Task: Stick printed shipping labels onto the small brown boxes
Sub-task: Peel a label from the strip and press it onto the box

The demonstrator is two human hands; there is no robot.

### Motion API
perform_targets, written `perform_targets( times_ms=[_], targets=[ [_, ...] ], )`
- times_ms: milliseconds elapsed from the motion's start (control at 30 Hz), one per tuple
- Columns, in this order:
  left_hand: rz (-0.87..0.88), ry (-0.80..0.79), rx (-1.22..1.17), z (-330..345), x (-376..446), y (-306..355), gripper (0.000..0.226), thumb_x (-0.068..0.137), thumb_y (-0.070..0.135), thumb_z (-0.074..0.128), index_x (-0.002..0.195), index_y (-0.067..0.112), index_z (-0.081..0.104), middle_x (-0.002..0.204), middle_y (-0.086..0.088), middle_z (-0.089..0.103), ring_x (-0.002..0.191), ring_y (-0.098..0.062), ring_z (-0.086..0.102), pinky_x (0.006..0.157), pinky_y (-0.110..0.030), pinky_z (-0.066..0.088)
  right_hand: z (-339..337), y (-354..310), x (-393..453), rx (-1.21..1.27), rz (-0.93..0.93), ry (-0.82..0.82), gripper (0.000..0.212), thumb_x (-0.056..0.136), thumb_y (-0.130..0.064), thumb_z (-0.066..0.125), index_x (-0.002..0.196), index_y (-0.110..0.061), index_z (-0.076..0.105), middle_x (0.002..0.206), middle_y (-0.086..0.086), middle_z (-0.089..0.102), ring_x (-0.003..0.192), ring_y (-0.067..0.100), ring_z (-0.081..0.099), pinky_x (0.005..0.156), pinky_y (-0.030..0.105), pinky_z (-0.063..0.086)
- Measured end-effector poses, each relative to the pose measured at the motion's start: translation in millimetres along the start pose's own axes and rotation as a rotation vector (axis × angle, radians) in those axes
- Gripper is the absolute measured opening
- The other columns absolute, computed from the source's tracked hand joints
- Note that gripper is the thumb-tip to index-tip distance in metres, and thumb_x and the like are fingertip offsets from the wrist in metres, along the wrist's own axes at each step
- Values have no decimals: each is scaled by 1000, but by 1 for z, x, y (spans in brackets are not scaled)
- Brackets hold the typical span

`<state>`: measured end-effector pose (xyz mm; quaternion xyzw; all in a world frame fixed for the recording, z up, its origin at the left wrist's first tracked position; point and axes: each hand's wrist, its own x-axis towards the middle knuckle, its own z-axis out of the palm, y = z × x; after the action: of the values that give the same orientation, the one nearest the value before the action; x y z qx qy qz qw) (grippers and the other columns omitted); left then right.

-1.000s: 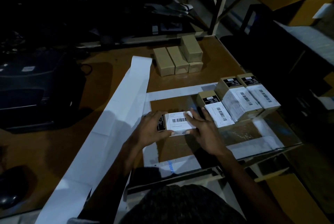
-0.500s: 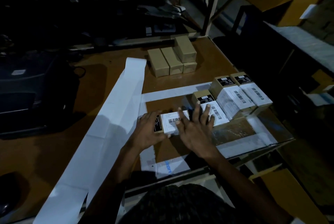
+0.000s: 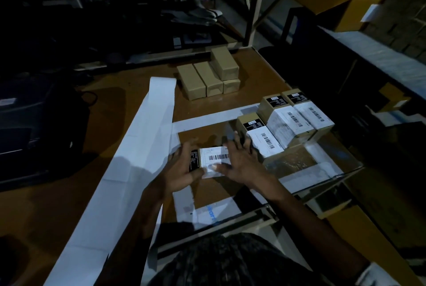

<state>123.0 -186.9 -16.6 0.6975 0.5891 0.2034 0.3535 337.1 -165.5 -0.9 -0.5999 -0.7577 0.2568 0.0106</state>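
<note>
The box in hand (image 3: 208, 163) sits on the desk (image 3: 115, 105) inside a white tape rectangle (image 3: 202, 120), near the desk's front edge. A shipping label (image 3: 215, 158) covers its top. Left hand (image 3: 182, 168): grip narrow, fingers curled round the box's left end, thumb on the near side. Right hand (image 3: 239, 161): grip wide, fingers spread straight, thumb pressing the label's near edge. Three labelled boxes (image 3: 285, 122) stand just beside the right fingertips, toward the desk's right edge. Four unlabelled brown boxes (image 3: 207, 75) are stacked near the far edge, well apart. A long strip of label backing paper (image 3: 129, 163) runs diagonally at left, just beside the left hand. Bare desk surface lies between the two box groups
</note>
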Motion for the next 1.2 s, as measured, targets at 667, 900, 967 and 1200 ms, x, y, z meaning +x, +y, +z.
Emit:
perform_targets(
  times_ms=[667, 900, 967, 1200],
  targets=[
    [-159, 419, -145, 12, 6, 22, 64, 93, 37, 67, 145, 22, 33, 141, -7, 55, 125, -28, 57, 98, -43, 53, 34, 48, -53, 355, -76, 368, 83, 68, -40, 80, 142, -27, 46, 130, -1, 50, 119, 17, 51, 97, 34, 50],
    [-128, 487, -434, 19, 27, 72, 45, 96, 29, 64, 137, 27, 47, 135, 1, 58, 118, -10, 54, 74, -4, 48, 19, 60, -56, 347, -70, 710, 81, 68, -48, 79, 136, -11, 54, 120, 11, 64, 111, 27, 60, 89, 41, 56],
    [-67, 458, -502, 22, 41, 88, 48, 95, 21, 66, 139, 25, 46, 138, 1, 56, 120, -7, 50, 66, 2, 44, 14, 61, -54, 332, -32, 788, 82, 68, -44, 86, 135, -6, 55, 122, 16, 64, 113, 32, 60, 94, 35, 50],
    [115, 401, -531, 36, 99, 112, 50, 95, 21, 66, 139, 30, 45, 144, 4, 51, 133, -15, 47, 107, -40, 46, -9, 72, -51, 425, 2, 971, 80, 71, -32, 90, 136, -5, 53, 115, 14, 65, 91, 4, 56, 79, -1, 39]
  ],
)
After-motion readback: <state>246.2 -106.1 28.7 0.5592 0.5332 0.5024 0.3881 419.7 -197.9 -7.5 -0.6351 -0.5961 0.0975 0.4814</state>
